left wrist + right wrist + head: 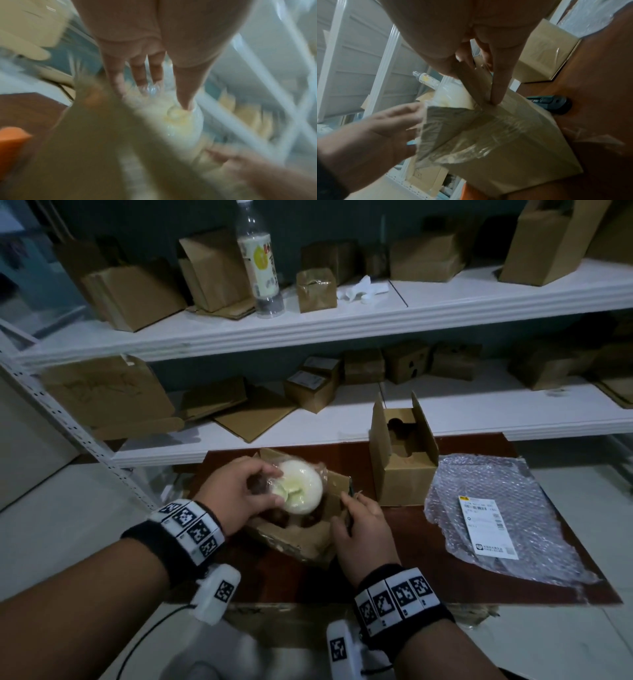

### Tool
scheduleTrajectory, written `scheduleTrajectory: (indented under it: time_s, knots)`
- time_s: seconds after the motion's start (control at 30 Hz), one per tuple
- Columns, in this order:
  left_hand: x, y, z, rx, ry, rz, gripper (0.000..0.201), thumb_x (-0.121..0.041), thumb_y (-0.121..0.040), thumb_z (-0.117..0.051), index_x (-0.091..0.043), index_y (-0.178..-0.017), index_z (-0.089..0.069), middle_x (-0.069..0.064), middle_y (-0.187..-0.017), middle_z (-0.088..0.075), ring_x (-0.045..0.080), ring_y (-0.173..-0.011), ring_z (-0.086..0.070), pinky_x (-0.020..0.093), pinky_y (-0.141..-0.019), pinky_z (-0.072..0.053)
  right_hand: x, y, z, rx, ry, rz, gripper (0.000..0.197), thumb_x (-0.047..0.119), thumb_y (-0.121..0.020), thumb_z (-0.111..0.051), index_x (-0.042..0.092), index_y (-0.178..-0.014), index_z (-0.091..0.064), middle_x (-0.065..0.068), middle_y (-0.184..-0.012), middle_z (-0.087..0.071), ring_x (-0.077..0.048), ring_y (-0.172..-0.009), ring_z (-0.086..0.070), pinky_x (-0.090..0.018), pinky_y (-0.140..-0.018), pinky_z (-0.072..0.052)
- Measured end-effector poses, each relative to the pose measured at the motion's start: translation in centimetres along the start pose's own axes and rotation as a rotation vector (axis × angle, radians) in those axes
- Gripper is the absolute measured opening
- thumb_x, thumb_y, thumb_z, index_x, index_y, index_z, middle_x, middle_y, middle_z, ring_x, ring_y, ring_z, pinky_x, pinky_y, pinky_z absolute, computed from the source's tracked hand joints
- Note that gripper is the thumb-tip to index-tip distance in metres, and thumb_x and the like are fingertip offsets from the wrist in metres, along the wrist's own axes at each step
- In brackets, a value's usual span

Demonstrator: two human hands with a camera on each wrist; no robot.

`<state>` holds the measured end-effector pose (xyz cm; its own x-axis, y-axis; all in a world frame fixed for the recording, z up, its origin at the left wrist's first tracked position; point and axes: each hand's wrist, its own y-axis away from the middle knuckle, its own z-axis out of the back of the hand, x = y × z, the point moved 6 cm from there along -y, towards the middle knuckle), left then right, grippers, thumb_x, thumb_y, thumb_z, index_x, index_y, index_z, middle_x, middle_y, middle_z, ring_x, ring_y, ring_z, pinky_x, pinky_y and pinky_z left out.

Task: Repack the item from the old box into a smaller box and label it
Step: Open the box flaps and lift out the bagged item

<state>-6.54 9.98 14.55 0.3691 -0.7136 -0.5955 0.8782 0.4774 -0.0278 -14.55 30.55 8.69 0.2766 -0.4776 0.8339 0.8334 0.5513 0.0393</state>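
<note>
On the brown mat sits the old box (301, 537), a worn, taped carton with its top open. My left hand (270, 484) grips a round white item (303, 487) wrapped in clear plastic, just above the box opening. The left wrist view is blurred but shows my left hand (164, 94) with fingers and thumb on the white item (181, 124). My right hand (346, 508) pinches the box's right flap. In the right wrist view my right hand (481, 81) has fingers inside and thumb outside that flap (471, 86). The smaller box (400, 470) stands open behind it.
A sheet of bubble wrap (507, 474) lies right of the smaller box with a white shipping label (488, 525) on it. A black cutter (551, 104) lies on the mat beside the old box. White shelves (308, 326) behind hold several cartons and a plastic bottle (258, 258).
</note>
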Motion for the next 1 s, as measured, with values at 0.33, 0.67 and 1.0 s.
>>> scheduleTrajectory:
  time_s: [0.33, 0.67, 1.0]
  knots:
    - [-0.6, 4.6, 0.9, -0.106, 0.810, 0.171, 0.035, -0.026, -0.066, -0.084, -0.026, -0.100, -0.075, 0.008, -0.098, -0.076, 0.028, -0.088, -0.071, 0.047, -0.078, -0.055, 1.8, 0.5, 1.6, -0.214, -0.278, 0.129, 0.081, 0.073, -0.073, -0.053, 0.031, -0.143, -0.052, 0.005, -0.130, -0.053, -0.009, -0.112, -0.057, -0.031, -0.095, -0.051]
    - [-2.7, 6.1, -1.4, -0.108, 0.887, 0.134, 0.037, -0.013, -0.091, -0.070, -0.032, -0.122, -0.062, -0.001, -0.117, -0.073, 0.014, -0.107, -0.070, 0.035, -0.082, -0.059, -0.2, 0.2, 1.7, -0.100, -0.859, -0.117, 0.015, 0.019, -0.094, -0.068, 0.006, -0.100, -0.072, -0.014, -0.091, -0.077, -0.023, -0.078, -0.074, -0.027, -0.057, -0.058]
    - [2.6, 6.2, -5.6, -0.315, 0.796, 0.712, 0.104, -0.025, -0.075, -0.088, -0.037, -0.149, -0.016, 0.000, -0.125, -0.050, 0.026, -0.109, -0.052, 0.055, -0.100, -0.051, -2.8, -0.5, -0.1, -0.133, -1.255, -0.527, 0.024, 0.036, -0.093, -0.067, 0.018, -0.108, -0.066, -0.010, -0.109, -0.071, -0.031, -0.103, -0.068, -0.050, -0.091, -0.056]
